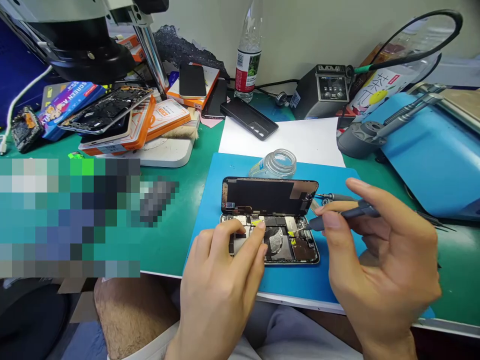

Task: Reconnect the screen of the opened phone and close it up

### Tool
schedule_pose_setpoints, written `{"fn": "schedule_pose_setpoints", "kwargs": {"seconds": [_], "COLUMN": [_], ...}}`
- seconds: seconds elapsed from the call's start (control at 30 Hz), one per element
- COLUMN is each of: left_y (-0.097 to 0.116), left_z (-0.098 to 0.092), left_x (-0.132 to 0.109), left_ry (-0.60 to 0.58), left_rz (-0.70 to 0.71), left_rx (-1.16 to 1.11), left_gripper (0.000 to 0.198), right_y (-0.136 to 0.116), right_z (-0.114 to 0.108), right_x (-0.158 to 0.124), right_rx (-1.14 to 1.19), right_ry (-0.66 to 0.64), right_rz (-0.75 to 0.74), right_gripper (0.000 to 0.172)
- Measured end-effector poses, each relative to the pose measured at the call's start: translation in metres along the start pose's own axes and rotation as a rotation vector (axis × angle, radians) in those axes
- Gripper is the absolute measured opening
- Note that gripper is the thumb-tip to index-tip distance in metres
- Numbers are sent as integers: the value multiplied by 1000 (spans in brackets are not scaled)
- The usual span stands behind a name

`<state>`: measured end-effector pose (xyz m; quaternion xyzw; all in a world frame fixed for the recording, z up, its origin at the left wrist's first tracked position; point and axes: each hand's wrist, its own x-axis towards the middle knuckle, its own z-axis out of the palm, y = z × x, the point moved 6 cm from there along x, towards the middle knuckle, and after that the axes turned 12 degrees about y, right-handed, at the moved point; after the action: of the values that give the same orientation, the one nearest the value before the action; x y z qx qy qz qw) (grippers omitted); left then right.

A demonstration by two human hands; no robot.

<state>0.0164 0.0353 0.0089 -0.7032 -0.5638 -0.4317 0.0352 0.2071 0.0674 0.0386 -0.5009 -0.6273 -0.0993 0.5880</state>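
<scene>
An opened phone (pixel 300 252) lies on a blue mat (pixel 240 167), its screen (pixel 258 195) tilted up at the far edge and its inner parts exposed. My left hand (pixel 225 280) is over the phone's left part, fingertips on the inside and thumb by the near edge, holding it. A slim grey screwdriver (pixel 317 223) is pinched between thumb and fingers of my right hand (pixel 378 250). Its thin tip reaches the phone's inner right side, near small yellow pieces. Whether the tip sits in a screw is too small to tell.
Behind the screen stands a glass jar (pixel 279 164); a second grey tool (pixel 337 197) lies right of it. A microscope (pixel 90 50) overhangs stacked phones and orange boxes (pixel 168 117). A bottle (pixel 247 65), tool holder (pixel 362 137) and blue case (pixel 431 155) stand farther back. Lower left is pixelated.
</scene>
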Motion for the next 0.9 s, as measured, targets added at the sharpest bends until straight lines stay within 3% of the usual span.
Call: {"fn": "schedule_pose_setpoints", "kwargs": {"seconds": [0.07, 0.17, 0.43, 0.53, 0.7, 0.9], "left_y": [0, 0, 0, -1, -1, 0], "left_z": [0, 0, -1, -1, 1, -1], "left_x": [0, 0, 1, 1, 1, 3], "left_ry": [2, 1, 1, 3, -7, 11], "left_rz": [2, 0, -4, -14, -6, -1], "left_rx": [1, 4, -2, -2, 1, 5], "left_gripper": [31, 31, 31, 31, 31, 29], "right_y": [4, 1, -3, -3, 3, 4], "right_z": [0, -3, 6, 14, 20, 18], "right_x": [3, 12, 26, 23, 15, 15], "right_rx": [41, 93, 1, -3, 4, -20], "right_ry": [45, 115, -28, -33, -39, -50], "right_rz": [69, 31, 48, 19, 106, 56], "right_gripper": [68, 68, 71, 61, 56, 64]}}
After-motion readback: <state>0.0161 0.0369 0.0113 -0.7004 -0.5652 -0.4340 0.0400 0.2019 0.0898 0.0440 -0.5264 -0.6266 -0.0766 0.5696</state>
